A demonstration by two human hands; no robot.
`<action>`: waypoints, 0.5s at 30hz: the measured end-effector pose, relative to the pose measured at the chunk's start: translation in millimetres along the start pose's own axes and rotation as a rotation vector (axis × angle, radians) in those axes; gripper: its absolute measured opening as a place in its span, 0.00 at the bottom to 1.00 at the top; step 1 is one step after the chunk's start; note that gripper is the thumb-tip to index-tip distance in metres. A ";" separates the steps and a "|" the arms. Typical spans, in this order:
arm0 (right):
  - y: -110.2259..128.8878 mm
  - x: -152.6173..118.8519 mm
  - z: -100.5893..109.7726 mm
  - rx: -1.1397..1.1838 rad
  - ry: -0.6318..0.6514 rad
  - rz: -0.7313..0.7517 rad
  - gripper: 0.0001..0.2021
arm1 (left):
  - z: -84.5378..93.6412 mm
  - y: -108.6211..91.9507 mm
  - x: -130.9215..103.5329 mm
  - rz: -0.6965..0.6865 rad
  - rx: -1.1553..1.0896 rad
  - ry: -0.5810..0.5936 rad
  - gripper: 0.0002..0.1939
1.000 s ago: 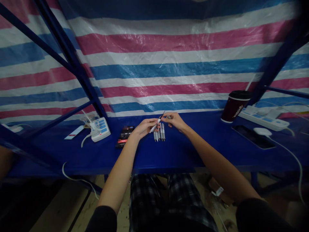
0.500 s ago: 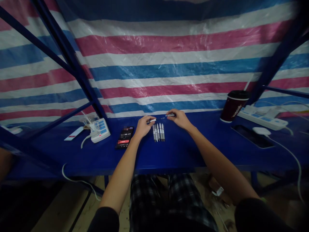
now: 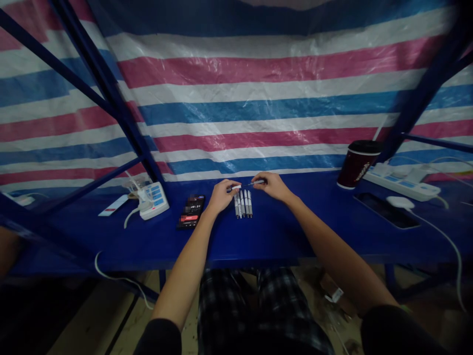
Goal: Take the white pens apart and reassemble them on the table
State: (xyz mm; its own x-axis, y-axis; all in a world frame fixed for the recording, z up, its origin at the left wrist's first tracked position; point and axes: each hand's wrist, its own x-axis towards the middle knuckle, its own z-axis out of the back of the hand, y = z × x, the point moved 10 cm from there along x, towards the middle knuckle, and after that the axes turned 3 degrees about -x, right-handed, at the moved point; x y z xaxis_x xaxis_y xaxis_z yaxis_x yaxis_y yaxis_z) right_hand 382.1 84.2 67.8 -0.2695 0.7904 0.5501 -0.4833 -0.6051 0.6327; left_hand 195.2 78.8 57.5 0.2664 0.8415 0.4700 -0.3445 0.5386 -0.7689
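Between finger and thumb, my left hand pinches a white pen part. Facing it, my right hand grips a grey pen part, from which a thin dark refill points left toward the white part. The two parts are almost in line, with the refill spanning the gap; whether its tip touches the white part I cannot tell. Just below the hands, several white-and-grey pens lie side by side on the blue table, dark ends toward me.
A phone with a lit screen lies left of the pens, near a power strip and another phone. Rightward are a lidded cup with a straw, a dark phone, a white charger and a second power strip.
My right hand has moved slightly left and down, bringing the refill closer to the white part. My left hand has shifted a little to the right. The row of pens stays put.
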 end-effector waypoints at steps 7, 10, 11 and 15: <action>13.1 -1.3 -18.2 -0.008 0.067 0.088 0.08 | -22.1 7.4 -0.7 0.034 -0.091 0.146 0.11; 14.4 -2.3 -18.6 0.004 0.062 0.090 0.06 | -25.2 6.1 -1.3 0.016 -0.113 0.180 0.15; 12.3 -2.6 -20.3 0.003 0.080 0.076 0.05 | -23.7 4.0 -1.2 -0.004 -0.099 0.173 0.16; 2.0 -4.1 -29.8 0.034 0.170 0.034 0.13 | -15.8 -11.8 -1.6 -0.135 0.055 0.116 0.13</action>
State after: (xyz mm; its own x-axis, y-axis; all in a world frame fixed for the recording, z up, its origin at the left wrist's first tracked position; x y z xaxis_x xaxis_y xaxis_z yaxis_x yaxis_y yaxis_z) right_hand 357.5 82.6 50.6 -0.4235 0.7726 0.4729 -0.4439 -0.6321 0.6352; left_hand 213.1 70.4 59.0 0.4144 0.7522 0.5123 -0.3461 0.6508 -0.6757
